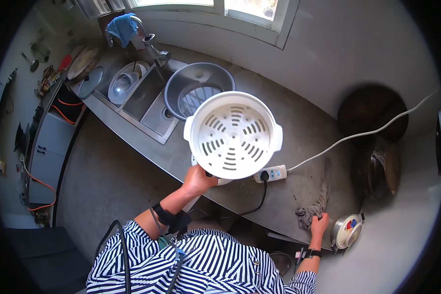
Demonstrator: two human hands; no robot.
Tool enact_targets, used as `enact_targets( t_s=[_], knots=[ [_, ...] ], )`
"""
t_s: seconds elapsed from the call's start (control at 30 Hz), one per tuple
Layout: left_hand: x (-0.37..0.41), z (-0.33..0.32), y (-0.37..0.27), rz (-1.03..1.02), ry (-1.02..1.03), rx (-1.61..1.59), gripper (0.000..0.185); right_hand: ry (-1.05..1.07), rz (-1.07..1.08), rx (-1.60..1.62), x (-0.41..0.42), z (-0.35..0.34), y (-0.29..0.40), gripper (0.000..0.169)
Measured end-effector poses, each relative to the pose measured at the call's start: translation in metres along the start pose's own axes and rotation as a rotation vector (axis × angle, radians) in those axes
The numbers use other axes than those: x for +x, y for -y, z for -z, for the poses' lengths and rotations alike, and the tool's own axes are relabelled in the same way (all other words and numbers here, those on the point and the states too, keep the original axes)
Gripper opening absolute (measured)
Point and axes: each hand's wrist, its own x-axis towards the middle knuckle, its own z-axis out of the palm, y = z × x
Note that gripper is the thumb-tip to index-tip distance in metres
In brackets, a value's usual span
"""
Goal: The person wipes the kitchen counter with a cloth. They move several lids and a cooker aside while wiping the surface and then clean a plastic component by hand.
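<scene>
My left hand [199,181] grips the near edge of a white appliance, with a round white steamer basket [233,136] on top; its slotted floor faces up. What lies beneath the basket is mostly hidden. At the right, my right hand [319,222] holds a crumpled grey-brown cloth [310,213] against the grey countertop [279,200], where dark crumbs lie nearby. Between the hands is a white power strip [275,173] with a black plug in it. A grey plastic basin [200,71] stands behind the basket.
A steel sink [143,99] with bowls is at the left, under a faucet [156,49] draped with a blue cloth [123,29]. A white cable [352,137] crosses the right side. A lidded metal pot [347,231] and dark round boards [373,114] stand by the wall.
</scene>
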Motion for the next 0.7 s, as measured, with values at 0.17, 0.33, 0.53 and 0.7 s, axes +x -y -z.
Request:
enact_targets(
  t_s=[0.17, 0.33, 0.53, 0.7],
  knots=[
    [0.006, 0.016, 0.002, -0.055, 0.099, -0.021, 0.044, 0.029, 0.118, 0.201, -0.048, 0.018, 0.050, 0.090],
    [-0.007, 0.027, -0.023, 0.092, 0.136, -0.179, 0.039, 0.260, 0.079, -0.076, -0.045, 0.032, 0.101, 0.084],
    [0.007, 0.021, -0.024, 0.116, 0.134, -0.115, 0.040, 0.250, 0.147, 0.057, -0.018, 0.000, 0.170, 0.069],
    [0.005, 0.019, -0.028, 0.150, 0.126, -0.189, 0.035, 0.222, 0.245, 0.094, 0.050, -0.018, 0.212, 0.059]
  ],
)
